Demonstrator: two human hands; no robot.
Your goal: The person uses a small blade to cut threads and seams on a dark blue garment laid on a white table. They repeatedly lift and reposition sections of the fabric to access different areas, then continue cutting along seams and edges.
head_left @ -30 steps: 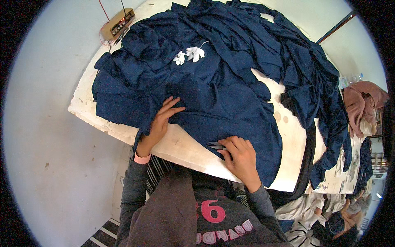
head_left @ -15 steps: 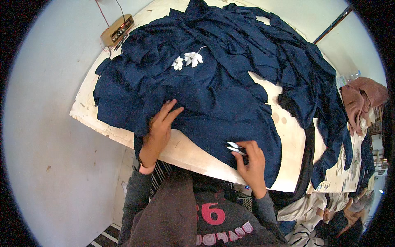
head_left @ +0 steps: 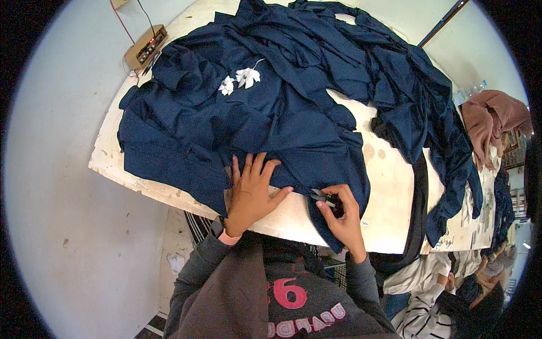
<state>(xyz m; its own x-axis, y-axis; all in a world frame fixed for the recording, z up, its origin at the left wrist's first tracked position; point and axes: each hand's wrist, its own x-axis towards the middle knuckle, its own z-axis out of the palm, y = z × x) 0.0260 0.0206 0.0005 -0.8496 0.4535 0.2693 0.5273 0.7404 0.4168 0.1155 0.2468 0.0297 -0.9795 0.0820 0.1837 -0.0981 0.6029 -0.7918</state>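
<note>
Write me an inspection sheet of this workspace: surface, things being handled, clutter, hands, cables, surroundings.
Surface: worn, pale, stained table.
Things handled: creased navy-blue fabric; small metal snips with dark handles.
Clutter: two white flower-shaped pieces on the fabric.
Hands: left hand spread over the fabric's edge; right hand holding the snips.
Cables: red wire and black wire by the tan box-shaped device.
Surroundings: pale wall; dusty-pink cloth; person in striped clothing.

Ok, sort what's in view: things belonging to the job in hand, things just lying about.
In use:
- dark blue cloth, under the left hand
- small snips, in the right hand

Apparently just lying about:
- white flower shapes
- clear bottle
- brown cloth
</note>
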